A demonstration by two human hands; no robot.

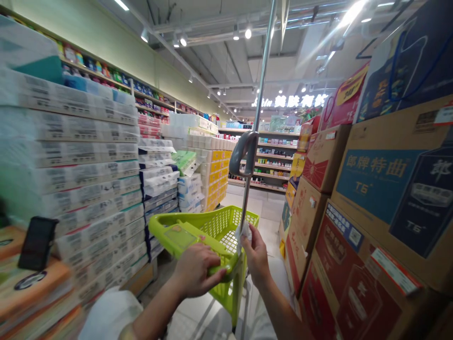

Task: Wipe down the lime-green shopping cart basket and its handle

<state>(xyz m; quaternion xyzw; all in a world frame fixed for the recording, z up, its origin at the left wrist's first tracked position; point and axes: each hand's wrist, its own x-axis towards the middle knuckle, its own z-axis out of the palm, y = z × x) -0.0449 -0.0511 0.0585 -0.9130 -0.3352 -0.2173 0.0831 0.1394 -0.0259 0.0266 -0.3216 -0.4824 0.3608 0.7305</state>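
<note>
A lime-green plastic shopping basket [216, 225] on wheels stands in the aisle in front of me. My left hand [195, 270] is closed round its near rim, fingers curled over the edge. My right hand [255, 255] pinches a small white cloth or tissue [244, 234] against the lower part of the basket's metal pull rod [245, 198]. The rod rises to a grey curved handle grip [242, 152] and on towards the ceiling.
Stacked tissue packs [88, 179] line the left side of the aisle, with a black phone [37, 243] lying on orange packs at lower left. Tall piles of cardboard boxes [375, 198] close in on the right. Shelves [272, 160] stand at the far end.
</note>
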